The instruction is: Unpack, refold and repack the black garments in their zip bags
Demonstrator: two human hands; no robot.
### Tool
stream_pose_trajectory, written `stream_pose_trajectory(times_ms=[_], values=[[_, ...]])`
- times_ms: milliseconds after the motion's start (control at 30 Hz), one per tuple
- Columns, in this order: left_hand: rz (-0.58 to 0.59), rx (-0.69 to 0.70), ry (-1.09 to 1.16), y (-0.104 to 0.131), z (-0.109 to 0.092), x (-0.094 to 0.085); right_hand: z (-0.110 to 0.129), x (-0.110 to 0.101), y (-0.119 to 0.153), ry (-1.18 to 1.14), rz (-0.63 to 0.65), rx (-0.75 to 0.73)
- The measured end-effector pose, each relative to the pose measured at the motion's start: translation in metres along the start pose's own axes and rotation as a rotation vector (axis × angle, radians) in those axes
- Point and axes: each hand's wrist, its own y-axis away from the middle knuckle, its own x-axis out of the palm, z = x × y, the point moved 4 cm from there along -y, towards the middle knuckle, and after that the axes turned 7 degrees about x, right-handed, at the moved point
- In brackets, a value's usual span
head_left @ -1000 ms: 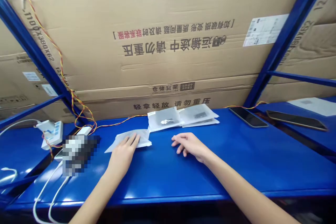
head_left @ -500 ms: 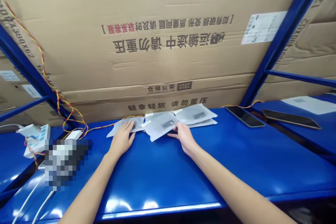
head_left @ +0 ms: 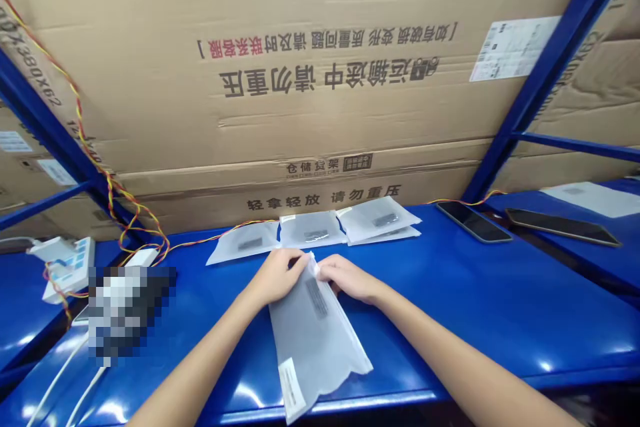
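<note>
Both hands grip the far end of a frosted plastic zip bag (head_left: 315,340). A white label shows at its near corner and a dark printed patch lies close to my fingers. My left hand (head_left: 280,273) pinches the bag's far left corner, thumb on top. On the other side, my right hand (head_left: 347,277) has its fingers closed on the bag's right edge by the slider. Behind the hands, similar frosted bags lie along the cardboard: a left bag (head_left: 245,242), a middle bag (head_left: 313,229) and a right pile (head_left: 380,219).
Two phones, one dark (head_left: 474,221) and one brown-edged (head_left: 563,227), lie to the right. A power strip (head_left: 70,270), twisted red-yellow wires (head_left: 135,213) and a pixelated object (head_left: 127,313) occupy the left. Large cardboard (head_left: 320,127) closes off the back of the blue shelf (head_left: 450,307).
A bag from the middle of the row has been pulled toward me and turned, its label end now nearest. My left hand has left the left bag and joined my right hand on it.
</note>
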Motion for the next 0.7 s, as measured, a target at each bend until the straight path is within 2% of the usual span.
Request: stream_pose_trajectory(times_ms=[133,267,467,600,700], values=[[0.019,-0.046,0.148,-0.002,0.005,0.016,-0.002,-0.009,-0.004,0.014,-0.082,-0.036],[0.010,-0.082,0.231,0.004,0.010,0.016,-0.004,-0.011,-0.006,0.031,-0.162,-0.082],[-0.023,-0.084,0.212,0.009,0.005,0.013,0.003,-0.003,-0.004,0.057,-0.229,-0.119],[-0.071,-0.078,0.176,0.011,0.007,0.007,0.009,0.008,0.015,0.104,-0.203,-0.074],[-0.154,-0.091,0.142,0.011,0.016,-0.007,0.006,0.024,0.047,0.164,-0.119,0.001]])
